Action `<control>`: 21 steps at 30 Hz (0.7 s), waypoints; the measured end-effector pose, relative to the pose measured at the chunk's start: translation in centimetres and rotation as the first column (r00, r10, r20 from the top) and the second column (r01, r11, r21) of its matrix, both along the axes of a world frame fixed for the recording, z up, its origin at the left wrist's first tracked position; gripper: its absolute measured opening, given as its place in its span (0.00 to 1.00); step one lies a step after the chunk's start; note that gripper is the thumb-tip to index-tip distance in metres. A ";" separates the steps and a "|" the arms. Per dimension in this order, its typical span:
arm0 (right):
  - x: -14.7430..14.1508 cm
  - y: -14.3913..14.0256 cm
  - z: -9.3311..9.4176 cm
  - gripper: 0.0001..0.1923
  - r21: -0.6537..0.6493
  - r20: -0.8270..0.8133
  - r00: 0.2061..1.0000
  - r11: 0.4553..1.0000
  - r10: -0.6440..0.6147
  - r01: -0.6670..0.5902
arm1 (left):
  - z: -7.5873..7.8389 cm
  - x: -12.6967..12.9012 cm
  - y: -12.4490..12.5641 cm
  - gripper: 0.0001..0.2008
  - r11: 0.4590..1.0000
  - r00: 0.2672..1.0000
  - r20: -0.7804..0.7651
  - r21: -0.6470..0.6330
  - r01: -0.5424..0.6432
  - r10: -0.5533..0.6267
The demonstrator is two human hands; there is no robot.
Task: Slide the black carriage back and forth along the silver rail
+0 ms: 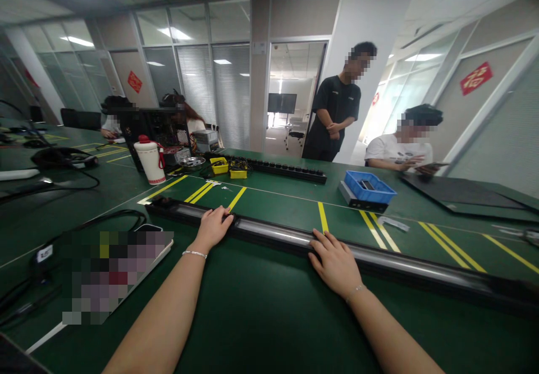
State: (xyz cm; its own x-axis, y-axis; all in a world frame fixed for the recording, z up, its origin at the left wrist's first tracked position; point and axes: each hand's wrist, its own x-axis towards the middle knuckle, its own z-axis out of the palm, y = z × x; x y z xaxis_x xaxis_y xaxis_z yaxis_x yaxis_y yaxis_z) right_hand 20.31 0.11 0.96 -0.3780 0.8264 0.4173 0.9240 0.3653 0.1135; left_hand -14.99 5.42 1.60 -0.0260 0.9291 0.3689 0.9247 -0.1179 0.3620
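Long black rail (269, 233) lies across the green table (261, 318) — both hands are laid flat on it, left hand (214, 227) and right hand (334, 263), nothing gripped. Likely rigid, heavy, smooth-topped — best held at spaced points.

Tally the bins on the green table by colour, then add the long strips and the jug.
Yellow bins: 2
Blue bin: 1
Long bar under both hands: 1
Black power strip: 1
White jug: 1
Total: 6
The left hand and right hand both rest flat on the bar.
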 end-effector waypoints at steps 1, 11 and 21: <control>0.0 0.0 0.0 0.15 0.000 -0.002 1.000 1.000 0.001 -0.001 | 0.0 0.0 0.0 0.12 1.000 1.000 -0.003 0.001 0.001 -0.001; 0.0 0.0 0.0 0.16 0.005 0.013 1.000 1.000 0.005 -0.005 | -0.4 -0.3 0.1 0.18 0.999 0.998 -0.044 0.024 0.037 -0.036; 0.0 -0.1 0.0 0.15 0.007 0.016 1.000 1.000 0.002 -0.003 | -0.4 -0.6 0.0 0.19 0.993 0.982 -0.149 0.014 0.117 -0.114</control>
State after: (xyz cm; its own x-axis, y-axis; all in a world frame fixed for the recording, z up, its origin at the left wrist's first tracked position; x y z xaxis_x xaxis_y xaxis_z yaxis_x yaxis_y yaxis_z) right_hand 20.34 0.00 1.01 -0.3865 0.8224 0.4175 0.9212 0.3666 0.1306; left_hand -15.58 5.39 1.20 0.1369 0.9142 0.3815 0.9474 -0.2333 0.2190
